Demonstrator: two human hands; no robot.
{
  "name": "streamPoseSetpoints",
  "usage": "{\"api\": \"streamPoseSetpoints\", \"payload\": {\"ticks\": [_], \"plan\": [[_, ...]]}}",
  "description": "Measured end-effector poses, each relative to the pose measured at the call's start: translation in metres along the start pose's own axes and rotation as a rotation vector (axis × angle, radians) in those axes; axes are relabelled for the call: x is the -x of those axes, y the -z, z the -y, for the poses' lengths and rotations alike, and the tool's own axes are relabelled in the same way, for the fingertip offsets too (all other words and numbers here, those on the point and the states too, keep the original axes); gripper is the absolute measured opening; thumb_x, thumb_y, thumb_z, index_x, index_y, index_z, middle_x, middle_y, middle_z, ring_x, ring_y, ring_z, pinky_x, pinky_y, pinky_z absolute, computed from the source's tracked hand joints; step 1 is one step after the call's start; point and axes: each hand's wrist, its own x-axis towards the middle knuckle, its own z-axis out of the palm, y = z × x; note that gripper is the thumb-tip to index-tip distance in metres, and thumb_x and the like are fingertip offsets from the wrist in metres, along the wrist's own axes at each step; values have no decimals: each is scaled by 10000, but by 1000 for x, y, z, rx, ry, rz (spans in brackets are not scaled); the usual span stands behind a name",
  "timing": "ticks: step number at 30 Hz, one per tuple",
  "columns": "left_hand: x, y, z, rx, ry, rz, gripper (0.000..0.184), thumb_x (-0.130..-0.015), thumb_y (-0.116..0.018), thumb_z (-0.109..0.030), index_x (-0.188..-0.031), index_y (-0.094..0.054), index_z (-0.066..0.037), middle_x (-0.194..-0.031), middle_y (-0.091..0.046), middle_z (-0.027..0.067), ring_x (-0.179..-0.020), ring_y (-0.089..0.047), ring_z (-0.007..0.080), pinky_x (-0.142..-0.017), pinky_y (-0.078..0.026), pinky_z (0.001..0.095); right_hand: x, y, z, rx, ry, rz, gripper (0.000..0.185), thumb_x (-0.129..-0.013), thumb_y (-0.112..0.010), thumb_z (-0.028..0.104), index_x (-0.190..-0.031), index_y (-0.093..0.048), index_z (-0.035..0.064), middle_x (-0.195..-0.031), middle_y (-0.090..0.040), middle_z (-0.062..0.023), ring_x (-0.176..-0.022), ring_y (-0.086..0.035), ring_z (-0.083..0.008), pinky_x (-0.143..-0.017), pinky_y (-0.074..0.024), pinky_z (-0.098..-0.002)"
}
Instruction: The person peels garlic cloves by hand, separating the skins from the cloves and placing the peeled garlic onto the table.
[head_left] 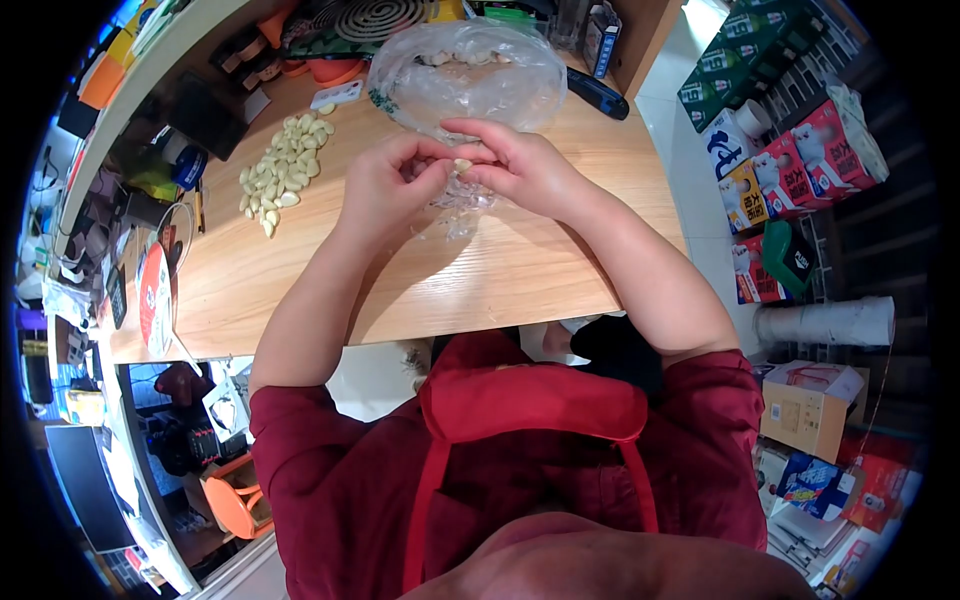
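A garlic clove (461, 165) is pinched between the fingertips of both hands over the wooden table. My left hand (392, 182) has its thumb and fingers closed at the clove's left side. Opposite it, my right hand (532, 172) is closed with its thumb and fingertips on the other side. Loose papery garlic skins (462, 205) lie beneath the hands. To the left is a pile of peeled garlic cloves (285, 165). Just beyond my hands sits a clear plastic bag (465, 85) with pale pieces inside, probably garlic.
A dark utility knife (598, 95) lies right of the bag, near a small box (601, 40). A white plastic piece (337, 95) lies behind the pile. A red-and-white hand fan (155, 300) is at the table's left edge. Packaged goods (800, 160) stand on the right.
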Motion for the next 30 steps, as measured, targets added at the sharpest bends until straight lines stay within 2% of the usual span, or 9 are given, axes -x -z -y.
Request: {"api": "streamPoseSetpoints", "payload": {"ticks": [5, 8, 14, 17, 20, 23, 26, 29, 30], "plan": [[0, -1, 0, 69, 35, 7, 92, -790, -614, -29, -874, -608, 7, -703, -575, -4, -601, -501, 37, -518, -380, 170, 0, 0, 3, 24, -5, -7, 468, -822, -567, 95, -1259, -402, 96, -1041, -620, -134, -932, -606, -201, -788, -472, -290], [2, -1, -9, 136, 129, 7, 87, -793, -609, -24, -876, -608, 3, -700, -575, -5, -586, -494, 34, -509, -375, 169, 1, 1, 7, 22, -16, -7, 469, -818, -571, 89, -1257, -405, 96, -1039, -622, -130, -926, -607, -200, -786, -473, -290], [1, -1, -7, 142, 117, 22, 69, -800, -592, -16, -865, -605, 4, -695, -572, -7, -580, -491, 31, -501, -372, 168, 1, 1, 7, 27, -11, 1, 458, -817, -573, 83, -1247, -416, 87, -1035, -623, -129, -908, -612, -193, -772, -479, -289], [0, -1, -3, 100, 59, 10, 69, -796, -582, -16, -860, -600, 1, -694, -566, -14, -580, -490, 29, -505, -379, 171, 1, 1, 4, -6, -2, -9, 432, -822, -566, 80, -1233, -433, 80, -1005, -631, -124, -880, -613, -178, -758, -483, -284], [2, -2, -7, -113, -65, -61, 71, -784, -577, -16, -852, -589, 0, -696, -564, -10, -581, -493, 35, -514, -391, 176, 0, 2, 7, -60, -37, -29, 390, -832, -549, 65, -1211, -458, 73, -969, -634, -100, -840, -610, -146, -725, -489, -265], [1, -2, -5, -269, -101, -147, 76, -769, -574, -13, -845, -582, -13, -727, -565, 4, -580, -495, 42, -515, -401, 185, -2, 4, 12, -157, -115, -86, 339, -847, -526, 54, -1183, -484, 65, -954, -625, -70, -812, -602, -116, -688, -491, -242], [-1, 1, -1, -397, -142, -68, 107, -743, -560, 19, -839, -582, -25, -754, -566, 39, -622, -529, 101, -560, -428, 223, -4, 6, 13, -218, -141, -168, 290, -866, -500, 53, -1156, -493, 44, -972, -610, -65, -793, -584, -99, -663, -479, -220], [-7, 0, -5, -488, -501, -19, 160, -712, -537, 57, -840, -582, -28, -783, -566, 73, -689, -553, 169, -623, -446, 267, -3, 10, 10, -326, -106, -199, 239, -886, -470, 62, -1122, -484, 28, -990, -600, -83, -773, -558, -90, -653, -455, -204], [-7, 1, -7, -506, -541, -20, 171, -708, -525, 66, -842, -581, -25, -793, -568, 83, -711, -554, 186, -639, -447, 277, -3, 12, 11, -368, -90, -205, 214, -886, -461, 63, -1095, -486, 27, -976, -600, -88, -770, -558, -95, -649, -453, -206]]}}
